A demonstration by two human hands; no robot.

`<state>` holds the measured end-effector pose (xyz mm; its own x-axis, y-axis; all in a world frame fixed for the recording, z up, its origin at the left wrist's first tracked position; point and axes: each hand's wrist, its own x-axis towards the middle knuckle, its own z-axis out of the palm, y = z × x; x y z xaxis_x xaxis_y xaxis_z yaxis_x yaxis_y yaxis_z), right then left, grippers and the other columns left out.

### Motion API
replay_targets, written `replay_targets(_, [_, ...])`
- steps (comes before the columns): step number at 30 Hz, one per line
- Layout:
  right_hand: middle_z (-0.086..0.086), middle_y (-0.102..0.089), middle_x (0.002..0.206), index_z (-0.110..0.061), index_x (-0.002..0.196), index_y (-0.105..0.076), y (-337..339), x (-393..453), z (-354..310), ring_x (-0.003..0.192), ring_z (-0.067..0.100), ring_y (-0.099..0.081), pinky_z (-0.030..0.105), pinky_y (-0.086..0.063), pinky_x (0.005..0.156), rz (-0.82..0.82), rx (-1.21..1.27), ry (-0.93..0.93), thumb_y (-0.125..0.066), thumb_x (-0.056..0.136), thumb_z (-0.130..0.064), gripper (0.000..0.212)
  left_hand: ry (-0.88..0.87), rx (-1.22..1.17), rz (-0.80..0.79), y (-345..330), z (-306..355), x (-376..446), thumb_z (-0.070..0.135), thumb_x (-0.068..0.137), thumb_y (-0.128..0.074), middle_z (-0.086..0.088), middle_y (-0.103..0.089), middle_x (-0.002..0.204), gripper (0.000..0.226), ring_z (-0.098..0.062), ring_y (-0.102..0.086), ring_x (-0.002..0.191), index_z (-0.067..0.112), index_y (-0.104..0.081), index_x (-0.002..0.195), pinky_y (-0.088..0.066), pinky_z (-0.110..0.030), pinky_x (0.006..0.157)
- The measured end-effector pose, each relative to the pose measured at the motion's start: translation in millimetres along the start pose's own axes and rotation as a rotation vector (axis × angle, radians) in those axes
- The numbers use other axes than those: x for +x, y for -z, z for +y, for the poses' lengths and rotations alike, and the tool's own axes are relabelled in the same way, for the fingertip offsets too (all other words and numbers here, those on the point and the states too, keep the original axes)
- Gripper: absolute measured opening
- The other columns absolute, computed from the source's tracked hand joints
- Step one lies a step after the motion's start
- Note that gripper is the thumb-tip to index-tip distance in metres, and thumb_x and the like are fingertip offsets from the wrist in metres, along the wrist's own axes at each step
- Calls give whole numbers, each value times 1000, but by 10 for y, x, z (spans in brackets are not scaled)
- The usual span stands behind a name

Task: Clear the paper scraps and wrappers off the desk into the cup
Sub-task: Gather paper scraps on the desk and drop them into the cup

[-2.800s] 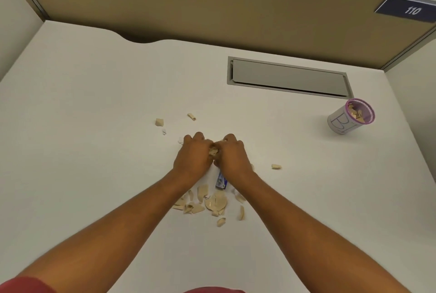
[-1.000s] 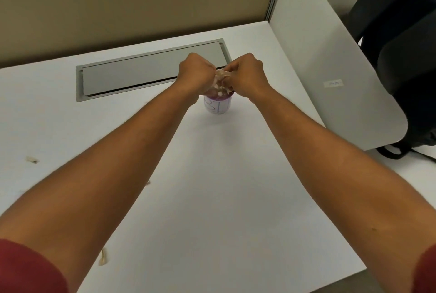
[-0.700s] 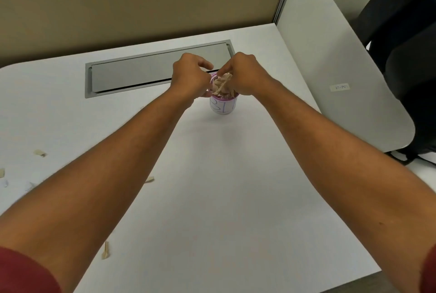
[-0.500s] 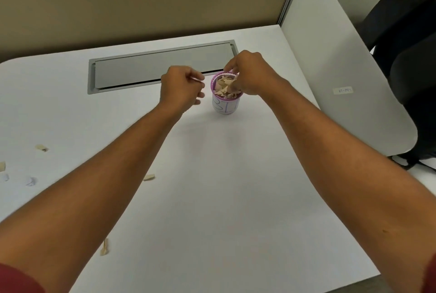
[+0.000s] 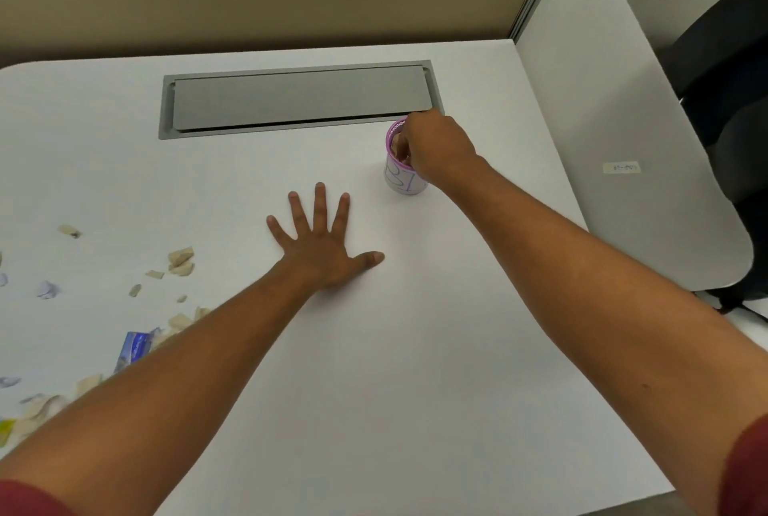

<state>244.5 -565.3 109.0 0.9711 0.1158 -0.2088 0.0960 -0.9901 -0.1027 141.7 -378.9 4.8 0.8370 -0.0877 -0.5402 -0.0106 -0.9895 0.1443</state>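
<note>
A white paper cup [image 5: 401, 182] with a purple rim and blue pen marks stands at the back right of the desk. My right hand [image 5: 436, 147] covers its mouth, fingers curled down into the tan scraps inside. My left hand [image 5: 322, 243] lies flat on the desk, fingers spread, empty, left of and nearer than the cup. Several tan paper scraps [image 5: 180, 260] lie scattered at the left. A blue wrapper [image 5: 135, 347] lies beside my left forearm, and a yellow scrap [image 5: 6, 430] sits at the left edge.
A grey cable hatch [image 5: 297, 100] is set into the desk behind the cup. A white side panel [image 5: 631, 112] stands along the right edge, with a dark chair [image 5: 731, 100] beyond it. A tan partition backs the desk.
Both hands carried a bunch of scraps from the desk's middle to the cup. My left hand has since drawn back and flattened on the desk; my right hand stays at the cup's mouth.
</note>
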Motion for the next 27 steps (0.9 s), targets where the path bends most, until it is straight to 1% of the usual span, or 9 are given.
replay_targets(3, [16,-67,122,-5,125,-63,6,19,-16,109,35,-68,38,-54,86,-3,-18,15,-75,88,-12,40,4,0,-12,-7,0,27,101,71,-24,0,48,160,118,-43,41,147,39,31,154,17,-76,111])
replay_targets(5, [16,-67,122,-6,124,-66,82,27,10,108,36,-68,39,-56,87,-23,30,1,-80,85,-17,43,7,-4,-16,-16,-4,44,102,70,-23,0,49,159,118,-43,42,147,40,32,154,18,-77,111])
replay_targets(8, [12,-73,114,-16,109,-80,269,51,85,96,32,-71,38,-60,84,-56,122,-29,-87,78,-18,32,6,-9,-24,-17,-10,44,102,70,-24,0,49,159,118,-43,42,146,40,32,154,19,-77,110])
replay_targets(10, [12,-73,115,-19,105,-82,372,52,107,94,30,-71,34,-57,79,-19,164,-30,-89,77,-19,29,5,-5,-37,-2,-1,41,101,71,-25,0,50,158,118,-43,43,146,40,32,154,20,-76,110])
replay_targets(13, [13,-72,119,-16,113,-80,379,69,81,98,31,-70,32,-53,76,8,151,11,-84,83,-18,30,8,-2,-45,9,7,46,101,71,-26,-1,50,158,118,-43,43,146,39,33,154,21,-76,110])
replay_targets(17, [14,-72,119,-15,118,-77,183,54,18,102,36,-70,42,-61,88,-58,57,77,-76,85,-10,33,10,-2,-44,-8,1,52,102,70,-26,-1,50,158,119,-43,43,146,40,32,154,21,-76,109])
replay_targets(21, [16,-70,122,-12,121,-74,41,21,25,109,37,-69,42,-60,90,-72,-25,126,-73,86,-2,37,3,-3,-44,11,-2,39,101,72,-28,-1,50,158,118,-43,43,145,39,32,154,22,-76,109])
replay_targets(25, [12,-73,119,-18,114,-79,180,10,47,104,32,-70,39,-60,89,-41,106,73,-78,87,-17,27,-7,-14,-38,18,-12,42,101,71,-27,0,50,158,118,-43,43,146,40,32,154,22,-76,109])
replay_targets(27, [10,-75,112,-19,108,-82,302,-19,76,97,30,-71,37,-61,85,50,228,7,-81,86,-20,23,-14,-22,-25,7,-19,42,101,71,-27,-1,49,159,119,-43,43,146,39,31,154,22,-76,109])
